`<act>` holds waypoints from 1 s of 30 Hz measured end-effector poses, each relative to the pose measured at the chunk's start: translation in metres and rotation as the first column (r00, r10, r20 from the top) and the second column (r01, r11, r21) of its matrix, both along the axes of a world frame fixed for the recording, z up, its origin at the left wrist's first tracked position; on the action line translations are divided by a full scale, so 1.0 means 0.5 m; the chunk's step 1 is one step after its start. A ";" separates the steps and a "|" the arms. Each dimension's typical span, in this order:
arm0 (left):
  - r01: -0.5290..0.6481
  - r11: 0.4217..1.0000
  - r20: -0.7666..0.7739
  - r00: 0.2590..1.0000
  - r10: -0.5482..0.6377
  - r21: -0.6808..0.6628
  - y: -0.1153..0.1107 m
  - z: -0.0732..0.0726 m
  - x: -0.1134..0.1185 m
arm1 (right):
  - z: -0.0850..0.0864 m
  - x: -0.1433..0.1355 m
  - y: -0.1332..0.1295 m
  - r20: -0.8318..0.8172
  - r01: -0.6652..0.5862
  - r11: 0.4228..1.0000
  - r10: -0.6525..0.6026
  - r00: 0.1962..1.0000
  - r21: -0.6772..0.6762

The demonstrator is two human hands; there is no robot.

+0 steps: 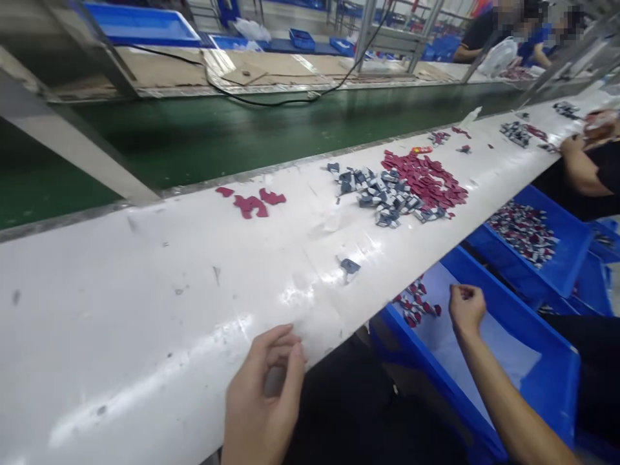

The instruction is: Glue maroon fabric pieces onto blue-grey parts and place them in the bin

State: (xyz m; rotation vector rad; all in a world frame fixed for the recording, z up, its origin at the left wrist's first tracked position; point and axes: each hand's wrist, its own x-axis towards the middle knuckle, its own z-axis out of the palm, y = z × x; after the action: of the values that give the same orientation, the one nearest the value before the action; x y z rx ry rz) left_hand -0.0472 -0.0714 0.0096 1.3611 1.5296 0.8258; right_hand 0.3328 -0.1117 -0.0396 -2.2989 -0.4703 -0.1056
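Observation:
My left hand (pixel 266 391) is at the near edge of the white table (pixel 145 310). Its fingers are loosely curved, the thumb is close to the fingertips, and I see nothing between them. My right hand (pixel 467 307) hangs over a blue bin (pixel 547 329) with its fingers curled closed; whether something small is inside is hidden. Beside it in the bin lie several red-and-grey assembled pieces (pixel 417 302) on a white liner (pixel 508 352). A single grey piece (pixel 349 266) rests on the table ahead of my left hand.
Farther along the table are a pile of grey-and-white parts (pixel 382 194), a heap of dark red pieces (pixel 429 181) and a few red pieces (pixel 252 205). Another blue bin (pixel 571 258) holds many pieces. A co-worker's hand (pixel 576 155) is at the right. Metal posts (pixel 87 142) stand at left.

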 end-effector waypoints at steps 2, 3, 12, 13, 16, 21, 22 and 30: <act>-0.022 1.000 0.018 1.000 0.022 -0.014 0.000 0.010 0.008 | 0.048 -0.030 0.035 0.030 -0.082 0.988 0.079 0.996 0.131; -0.029 0.999 0.020 0.999 0.029 -0.019 0.000 0.013 0.010 | 0.073 -0.051 0.056 0.045 -0.158 0.968 0.152 0.987 0.193; 0.006 0.994 0.001 1.000 -0.006 0.109 -0.001 0.008 0.018 | 0.132 -0.239 0.380 -0.035 -0.821 0.557 0.829 0.558 0.126; 0.004 0.992 0.004 1.000 -0.005 0.124 -0.002 0.006 0.017 | 0.130 -0.242 0.407 -0.025 -0.825 0.557 0.830 0.557 0.098; 0.003 0.986 0.013 1.000 -0.005 0.165 -0.005 -0.001 0.016 | 0.138 -0.221 0.459 0.045 -0.771 0.635 0.770 0.636 0.038; 0.016 0.980 0.020 1.000 -0.020 0.200 -0.005 -0.009 0.016 | 0.175 -0.143 0.523 0.188 -0.619 0.748 0.662 0.726 -0.241; 0.016 0.978 0.016 1.000 -0.020 0.207 -0.004 -0.009 0.016 | 0.178 -0.135 0.536 0.173 -0.625 0.736 0.672 0.720 -0.261; 0.015 0.970 0.025 0.999 -0.022 0.242 -0.003 -0.009 0.019 | 0.173 -0.144 0.580 0.098 -0.679 0.682 0.721 0.685 -0.270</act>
State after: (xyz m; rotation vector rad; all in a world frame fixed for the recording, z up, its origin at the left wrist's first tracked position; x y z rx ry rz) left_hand -0.0380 -0.0728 0.0053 1.5305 1.4276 1.0415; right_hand 0.2607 0.1783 0.0468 -2.1454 -1.5159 0.1110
